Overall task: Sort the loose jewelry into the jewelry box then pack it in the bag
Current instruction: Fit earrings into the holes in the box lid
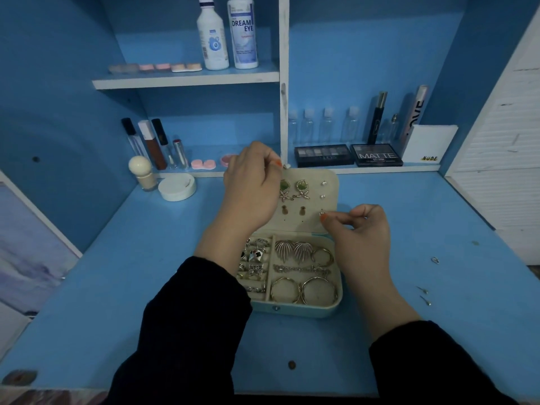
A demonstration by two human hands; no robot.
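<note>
An open light-blue jewelry box (327,310) lies on the blue desk, its cream lid (331,182) folded back. Earrings are pinned on the lid; rings, hoops and leaf earrings fill the tray compartments. My left hand (251,188) is over the lid's left side, fingers curled, pinching something small and pale at the lid's top edge. My right hand (359,229) pinches a small stud earring (321,214) against the lid's right side. A few loose small jewelry pieces (425,295) lie on the desk to the right, another (435,260) further back.
Shelves behind hold lens-solution bottles (228,33), lip products (152,141), lens cases (203,164), eyeshadow palettes (350,154), clear bottles and a white card holder (429,144). A round white compact (177,187) and a cream bottle (141,172) stand left of the box. No bag is in view.
</note>
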